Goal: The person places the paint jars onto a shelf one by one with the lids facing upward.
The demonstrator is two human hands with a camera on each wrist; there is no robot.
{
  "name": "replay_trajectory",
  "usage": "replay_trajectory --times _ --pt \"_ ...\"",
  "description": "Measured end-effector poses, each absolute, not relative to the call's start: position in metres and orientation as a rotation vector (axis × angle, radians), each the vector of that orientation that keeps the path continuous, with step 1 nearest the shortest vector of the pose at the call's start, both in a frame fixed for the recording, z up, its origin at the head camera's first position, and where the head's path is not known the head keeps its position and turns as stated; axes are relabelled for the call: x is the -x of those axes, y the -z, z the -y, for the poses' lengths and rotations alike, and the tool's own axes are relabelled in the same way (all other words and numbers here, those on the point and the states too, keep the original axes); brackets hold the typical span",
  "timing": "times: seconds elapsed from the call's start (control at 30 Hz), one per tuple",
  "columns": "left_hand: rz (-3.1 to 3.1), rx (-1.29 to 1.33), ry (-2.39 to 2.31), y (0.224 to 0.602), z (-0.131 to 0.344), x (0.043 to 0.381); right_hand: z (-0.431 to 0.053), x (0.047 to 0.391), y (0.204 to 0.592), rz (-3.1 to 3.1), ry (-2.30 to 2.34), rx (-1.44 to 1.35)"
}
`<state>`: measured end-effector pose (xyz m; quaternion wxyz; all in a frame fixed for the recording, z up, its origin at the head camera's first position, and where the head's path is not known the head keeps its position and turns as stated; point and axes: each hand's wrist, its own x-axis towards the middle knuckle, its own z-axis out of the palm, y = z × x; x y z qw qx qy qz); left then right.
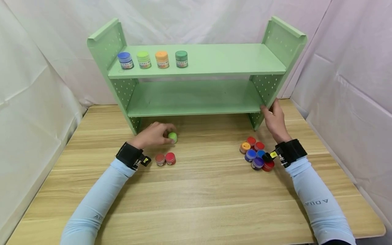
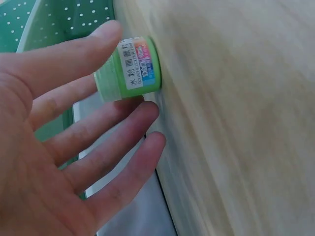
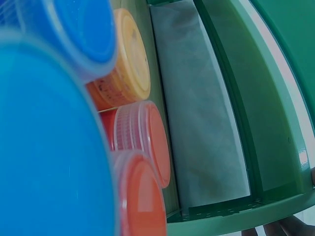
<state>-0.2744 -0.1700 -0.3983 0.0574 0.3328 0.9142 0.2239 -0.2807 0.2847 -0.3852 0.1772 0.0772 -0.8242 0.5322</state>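
My left hand is at a light green paint jar on the table, below the shelf's left part. In the left wrist view, thumb and index finger pinch this jar near its lid, its base against the wood; the other fingers spread loosely. My right hand grips the right side panel of the green shelf rack, thumb in front. The right wrist view shows only some dark fingers past the panel's edge. Beside the left wrist stand a brownish-red jar and a red jar.
On the top shelf stand a blue jar, a light green jar, an orange jar and a dark green jar. A cluster of several jars, including an orange-yellow jar and a purple jar, sits by the right wrist.
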Motion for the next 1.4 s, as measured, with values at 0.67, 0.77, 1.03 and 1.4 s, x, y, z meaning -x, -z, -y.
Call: replay_trajectory --times 0.67,0.77,1.03,1.4 --pt "-2.798 -0.954 -0.750 0.401 0.170 0.276 -0.283 0.281 0.385 2.320 -1.525 -0.220" --pt "-2.813 -0.970 -0.766 0.400 0.171 0.275 -0.283 0.282 0.385 2.320 -1.525 -0.223" --pt "-2.836 -1.085 -0.901 0.390 0.169 0.272 -0.283 0.283 0.385 2.325 -1.525 -0.224" --pt "-2.891 -1.235 -1.028 0.362 0.154 0.263 -0.283 0.281 0.385 2.315 -1.526 -0.218"
